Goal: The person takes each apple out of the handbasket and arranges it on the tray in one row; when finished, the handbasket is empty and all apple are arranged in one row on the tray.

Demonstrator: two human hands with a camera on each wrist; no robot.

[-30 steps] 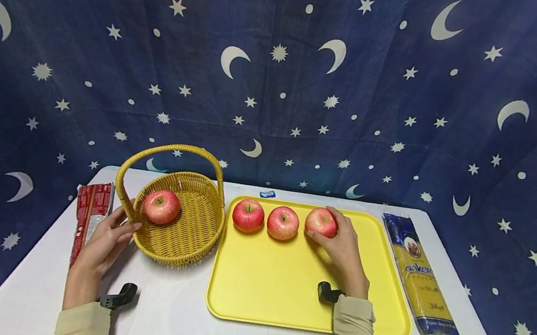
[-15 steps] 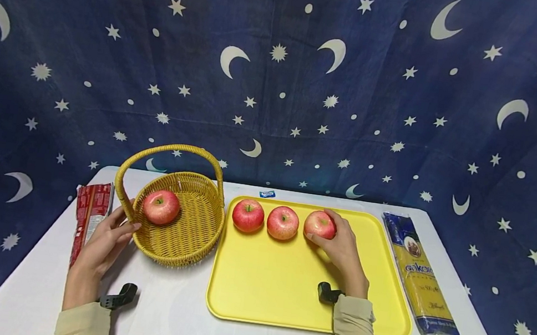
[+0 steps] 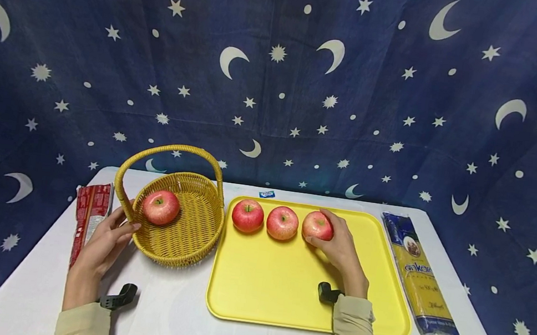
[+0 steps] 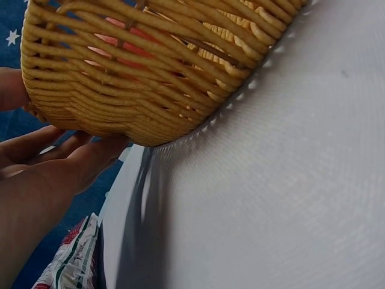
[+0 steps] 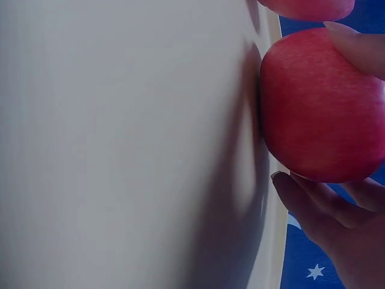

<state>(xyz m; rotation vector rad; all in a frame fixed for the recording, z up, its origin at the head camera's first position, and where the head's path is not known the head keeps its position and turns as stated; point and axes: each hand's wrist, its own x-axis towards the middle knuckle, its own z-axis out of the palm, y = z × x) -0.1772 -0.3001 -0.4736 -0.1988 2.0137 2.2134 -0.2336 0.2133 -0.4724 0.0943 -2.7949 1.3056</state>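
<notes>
My left hand (image 3: 106,240) grips the near left side of a woven yellow basket (image 3: 195,231), thumb over the rim and fingers against the outside wall. One red apple (image 3: 161,207) lies inside the basket, on its left. On the yellow tray (image 3: 274,285), two apples sit along the far side, a left apple (image 3: 248,216) and a middle apple (image 3: 283,224). Just right of them, my right hand (image 3: 343,249) holds a third apple (image 3: 315,226) between thumb and fingers. In the right wrist view, that held apple (image 5: 322,105) is low over the tray surface, close to its neighbour.
A red packet (image 3: 92,213) lies left of the basket, partly behind the left hand. To the right of the tray is a long blue and yellow pasta packet (image 3: 418,275). A small blue wrapper (image 3: 267,194) sits behind the tray. Dark starry cloth (image 3: 279,79) hangs behind the white table.
My right hand has shifted its apple slightly left, narrowing the gap to the middle apple. The left hand and basket stay where they were.
</notes>
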